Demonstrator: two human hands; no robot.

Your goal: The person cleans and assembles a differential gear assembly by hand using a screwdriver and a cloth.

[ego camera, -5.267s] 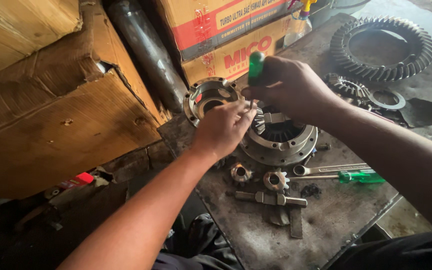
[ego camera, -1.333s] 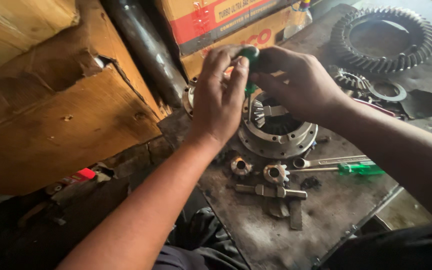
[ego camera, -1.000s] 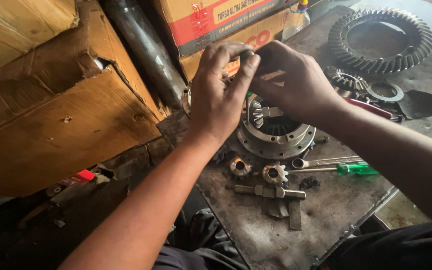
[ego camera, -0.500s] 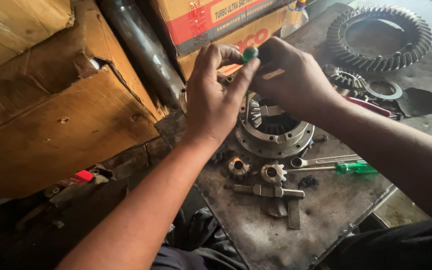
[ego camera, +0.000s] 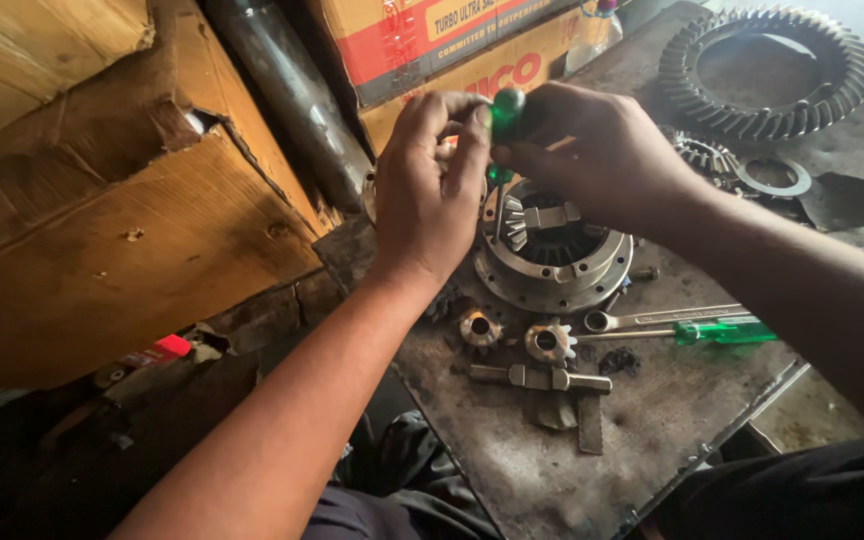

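Both hands have risen off the gear housing (ego camera: 555, 250) since a few seconds ago; right hand (ego camera: 592, 150) now grips green screwdriver (ego camera: 505, 115) by its handle, left hand (ego camera: 437, 185) pinching beside it, what it holds hidden; housing sits free on tabletop (ego camera: 552, 470), loose small gears (ego camera: 550, 342) and wrench (ego camera: 652, 318) just beside; so work has shifted from housing to the tool

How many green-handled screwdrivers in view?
2. One green-handled screwdriver is upright between the left hand and right hand, above the round differential case. The other lies flat on the metal bench, right of the case. More may be hidden.
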